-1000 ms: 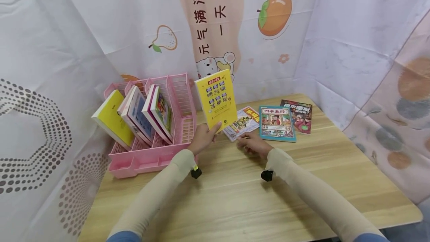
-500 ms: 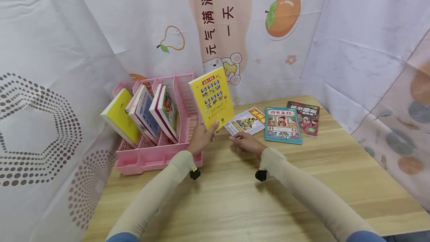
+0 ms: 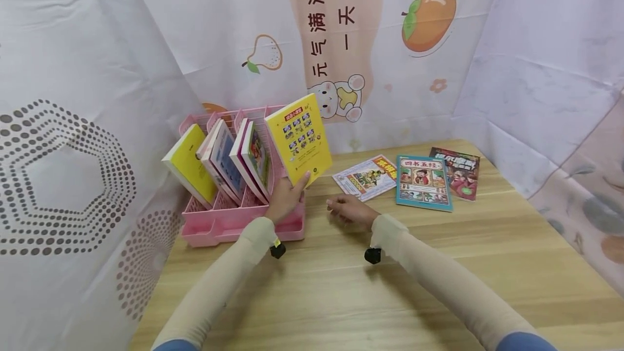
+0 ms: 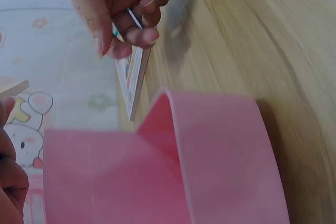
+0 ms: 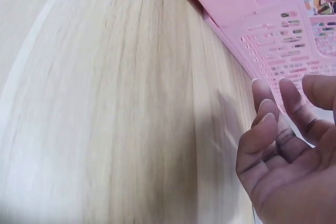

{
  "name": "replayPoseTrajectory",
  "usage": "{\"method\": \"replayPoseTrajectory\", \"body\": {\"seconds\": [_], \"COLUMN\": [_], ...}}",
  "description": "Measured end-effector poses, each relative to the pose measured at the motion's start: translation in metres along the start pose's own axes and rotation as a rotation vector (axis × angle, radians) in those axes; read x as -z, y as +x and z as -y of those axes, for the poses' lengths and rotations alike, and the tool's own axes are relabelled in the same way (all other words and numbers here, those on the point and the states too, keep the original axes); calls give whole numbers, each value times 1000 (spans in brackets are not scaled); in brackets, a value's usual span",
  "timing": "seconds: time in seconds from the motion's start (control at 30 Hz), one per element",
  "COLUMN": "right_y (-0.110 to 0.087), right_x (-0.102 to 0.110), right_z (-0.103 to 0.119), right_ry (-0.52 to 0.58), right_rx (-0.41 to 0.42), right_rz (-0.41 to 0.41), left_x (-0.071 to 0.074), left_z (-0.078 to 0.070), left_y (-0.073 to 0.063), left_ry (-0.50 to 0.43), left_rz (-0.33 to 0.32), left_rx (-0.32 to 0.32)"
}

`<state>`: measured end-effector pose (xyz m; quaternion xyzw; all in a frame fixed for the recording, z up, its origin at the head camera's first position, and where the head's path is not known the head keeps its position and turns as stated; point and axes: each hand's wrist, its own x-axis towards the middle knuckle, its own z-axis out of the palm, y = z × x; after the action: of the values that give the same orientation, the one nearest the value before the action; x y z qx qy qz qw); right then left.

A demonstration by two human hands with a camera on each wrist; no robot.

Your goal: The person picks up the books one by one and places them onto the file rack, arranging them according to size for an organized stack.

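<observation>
By rack [image 3: 216,227], yellow book [image 3: 303,151], left fingers [image 3: 301,180] pinching it, red label [image 3: 293,114], seemingly tiny covers [image 3: 297,130], right fingers [image 5: 258,141] relaxed

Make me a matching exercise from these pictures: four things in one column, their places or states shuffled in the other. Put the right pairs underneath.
Column one
1. Left hand
2. Pink rack
3. Right hand
4. Blue-edged book

Column two
A. Lies on the table, between a white-covered book and a dark-covered book
B. Holds nothing, its fingers loosely bent
C. Grips a yellow book near its lower edge
D. Bears several leaning books in its slots

Right pairs: 1-C, 2-D, 3-B, 4-A
</observation>
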<state>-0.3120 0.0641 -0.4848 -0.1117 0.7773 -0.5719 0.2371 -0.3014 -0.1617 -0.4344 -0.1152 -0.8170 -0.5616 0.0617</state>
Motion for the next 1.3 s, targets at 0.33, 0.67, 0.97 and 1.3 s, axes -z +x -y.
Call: {"method": "replayPoseTrajectory", "body": {"seconds": [0.33,0.67,0.97,1.3], "right_y": [1,14,17,21], "right_x": [-14,-37,-51,-57], "right_z": [11,16,25,32], "right_ry": [7,-9,-20,15], "right_rx": [5,-4,40,47], "right_rz": [-3,9,33,36], "left_x": [22,39,54,68], "left_z": [6,15,23,32], "left_y": [-7,-16,-22,-24], "left_ry": [51,88,110,170], "left_rz": [-63,-116,-171,-243], "left_rx": [34,45,31,-15]}}
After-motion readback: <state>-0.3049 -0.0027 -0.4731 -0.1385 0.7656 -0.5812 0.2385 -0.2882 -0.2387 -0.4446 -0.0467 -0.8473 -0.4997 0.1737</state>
